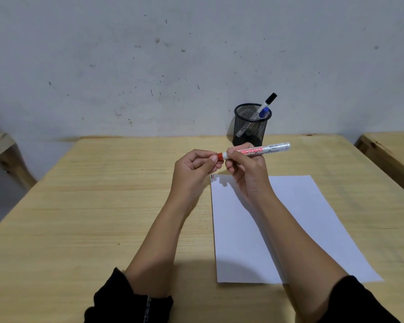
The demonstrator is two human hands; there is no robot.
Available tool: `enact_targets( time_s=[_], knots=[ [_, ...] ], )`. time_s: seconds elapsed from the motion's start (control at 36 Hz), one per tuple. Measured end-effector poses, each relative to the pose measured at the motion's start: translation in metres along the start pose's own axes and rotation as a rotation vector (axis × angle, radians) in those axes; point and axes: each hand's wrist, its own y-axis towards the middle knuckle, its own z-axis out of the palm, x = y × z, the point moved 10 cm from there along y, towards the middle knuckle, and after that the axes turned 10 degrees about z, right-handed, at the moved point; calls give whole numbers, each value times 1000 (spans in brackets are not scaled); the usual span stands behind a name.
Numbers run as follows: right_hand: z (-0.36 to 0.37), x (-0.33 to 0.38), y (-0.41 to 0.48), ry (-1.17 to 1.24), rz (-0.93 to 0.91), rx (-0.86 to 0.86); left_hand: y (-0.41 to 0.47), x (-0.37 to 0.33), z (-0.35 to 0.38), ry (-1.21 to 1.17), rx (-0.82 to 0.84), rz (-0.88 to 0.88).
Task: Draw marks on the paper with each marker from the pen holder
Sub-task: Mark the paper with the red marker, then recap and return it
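— Two hands busy?
— Yes. My right hand (247, 164) has its fingers clamped on the white-barrelled red marker (264, 150); my left hand (194, 169) pinches its red cap (219, 156).
— Where's everything else?
— White paper sheet (301, 217) lies on the wooden tabletop (103, 206); black mesh pen holder (251, 124) at twelve o'clock.

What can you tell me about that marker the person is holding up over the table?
The marker has a white barrel that looks like plastic, with a red printed label and a red cap at its left end. It lies roughly level in the air above the table, in front of the pen holder. The right hand grips the barrel; the left hand pinches the cap. Whether the cap is going on or off cannot be told.
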Motion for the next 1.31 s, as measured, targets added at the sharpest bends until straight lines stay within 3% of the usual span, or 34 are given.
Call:
enact_targets(
  time_s=[0.33, 0.47, 0.67, 0.94, 1.14, 1.31],
  knots=[
    [1, 0, -1, -13, 14, 61, 4, -7, -3, 66, -3, 6],
    [-20, 19, 0, 23, -24, -54, 6, -14, -13, 53, -63, 14],
    [-20, 32, -3, -360, -33, 5, 8, -21, -24, 60, -147, 28],
    [5, 47, -4, -921, 3, 108, 31, -56, 16, 202, 13, 163],
    [5, 62, -2, -1047, -48, 91, 43, -61, 47, 318, 122, 240],
    [-4, 92, 6, -987, -118, 16, 62, -61, 65, 406, 168, 278]
  ],
)
